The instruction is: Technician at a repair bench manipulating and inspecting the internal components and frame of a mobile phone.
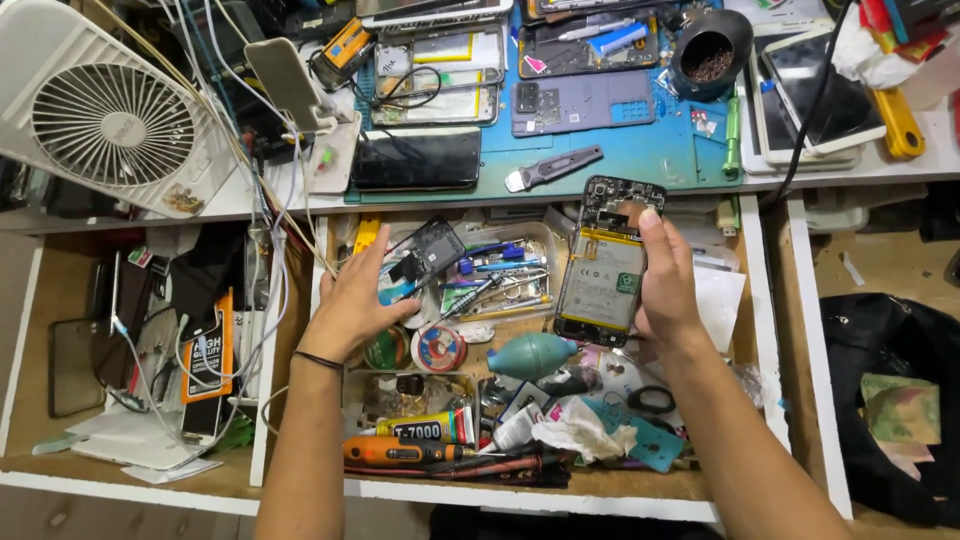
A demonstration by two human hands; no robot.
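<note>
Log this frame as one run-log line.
right hand: holds opened phone upright over drawer | left hand: reaching into tool clutter, fingers at small black part | blue mat: above

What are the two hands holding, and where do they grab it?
The right hand holds an opened phone with its back cover off, by its right long edge. The left hand holds nothing; its fingers reach over the drawer's clutter.

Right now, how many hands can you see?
2. The left hand reaches into the open drawer over the small tools. The right hand holds an opened phone above the drawer. No other hands show.
</note>
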